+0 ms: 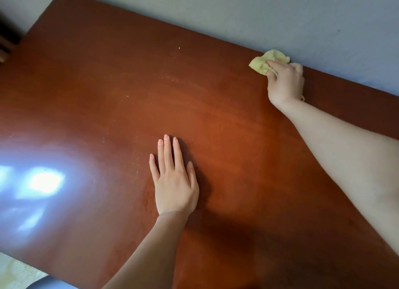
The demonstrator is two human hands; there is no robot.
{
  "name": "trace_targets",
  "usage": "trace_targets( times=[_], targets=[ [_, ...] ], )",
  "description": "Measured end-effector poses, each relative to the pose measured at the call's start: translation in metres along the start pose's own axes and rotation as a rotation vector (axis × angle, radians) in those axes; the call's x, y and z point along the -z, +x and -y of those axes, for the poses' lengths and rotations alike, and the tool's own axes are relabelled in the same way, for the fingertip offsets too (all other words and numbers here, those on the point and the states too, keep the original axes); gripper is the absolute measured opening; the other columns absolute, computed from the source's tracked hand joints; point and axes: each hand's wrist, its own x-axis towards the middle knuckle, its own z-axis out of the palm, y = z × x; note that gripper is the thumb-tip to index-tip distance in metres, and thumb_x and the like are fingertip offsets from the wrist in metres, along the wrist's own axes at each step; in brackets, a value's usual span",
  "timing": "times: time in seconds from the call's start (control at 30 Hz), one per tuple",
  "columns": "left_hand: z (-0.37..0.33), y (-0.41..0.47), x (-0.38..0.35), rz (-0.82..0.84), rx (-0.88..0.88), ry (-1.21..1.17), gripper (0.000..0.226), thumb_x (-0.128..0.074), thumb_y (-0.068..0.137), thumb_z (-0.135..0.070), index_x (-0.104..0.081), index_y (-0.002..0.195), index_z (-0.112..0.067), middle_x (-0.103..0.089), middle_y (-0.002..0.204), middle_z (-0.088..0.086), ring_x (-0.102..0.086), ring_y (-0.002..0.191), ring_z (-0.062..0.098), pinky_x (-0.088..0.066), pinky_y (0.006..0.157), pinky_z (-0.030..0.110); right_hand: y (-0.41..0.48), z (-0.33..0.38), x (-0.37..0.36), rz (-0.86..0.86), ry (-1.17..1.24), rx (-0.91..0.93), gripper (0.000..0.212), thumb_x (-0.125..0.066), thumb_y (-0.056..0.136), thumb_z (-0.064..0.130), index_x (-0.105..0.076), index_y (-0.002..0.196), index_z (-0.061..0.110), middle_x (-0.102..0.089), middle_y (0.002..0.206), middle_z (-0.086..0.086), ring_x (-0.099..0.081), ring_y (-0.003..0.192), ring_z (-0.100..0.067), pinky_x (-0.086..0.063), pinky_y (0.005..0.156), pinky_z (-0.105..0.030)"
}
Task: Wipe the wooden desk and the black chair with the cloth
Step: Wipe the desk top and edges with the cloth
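Head cam looks down on a reddish-brown wooden table (112, 107) pushed up against a pale wall (280, 14). Right hand (285, 83) is stretched out to the far edge, grip bunched around a crumpled yellow cloth (264, 62) and pressing it onto the table right where the top meets the wall. Left hand (173, 180) lies flat near the middle, palm down, fingers spread out and holding nothing. Big glare patch (43, 183) shines on the near left part of the top. Black chair isn't in view.
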Motion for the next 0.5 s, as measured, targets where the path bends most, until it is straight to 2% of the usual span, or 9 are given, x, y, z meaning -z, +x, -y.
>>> trace_targets(
  times=[0.1, 0.23, 0.5],
  targets=[
    [0.001, 0.000, 0.000, 0.002, 0.000, 0.008, 0.060, -0.011, 0.097, -0.036, -0.009, 0.152, -0.013, -0.006, 0.160, 0.006, 0.005, 0.147, 0.018, 0.006, 0.119, 0.038, 0.006, 0.027, -0.010, 0.044, 0.040, 0.024, 0.037, -0.045, 0.097, 0.016, -0.053, 0.133, 0.021, -0.052, 0.138, 0.002, -0.038, 0.124, -0.025, -0.034, 0.099, -0.032],
    [0.001, 0.000, 0.001, -0.002, 0.001, -0.001, 0.060, -0.012, 0.097, -0.036, -0.008, 0.152, -0.013, -0.007, 0.160, 0.005, 0.005, 0.147, 0.017, 0.007, 0.118, 0.036, -0.007, 0.061, -0.019, 0.136, 0.059, 0.244, 0.037, -0.046, 0.096, 0.018, -0.055, 0.131, 0.025, -0.051, 0.138, 0.005, -0.041, 0.119, -0.024, -0.031, 0.098, -0.028],
    [0.001, 0.001, -0.001, -0.002, 0.006, 0.029, 0.060, -0.014, 0.096, -0.035, -0.015, 0.151, -0.010, -0.012, 0.159, 0.008, -0.003, 0.147, 0.021, 0.001, 0.119, 0.040, -0.100, 0.085, -0.015, 0.222, 0.204, 0.601, 0.034, -0.058, 0.090, 0.014, -0.064, 0.122, 0.024, -0.059, 0.130, 0.003, -0.051, 0.105, -0.026, -0.039, 0.091, -0.039]
  ],
)
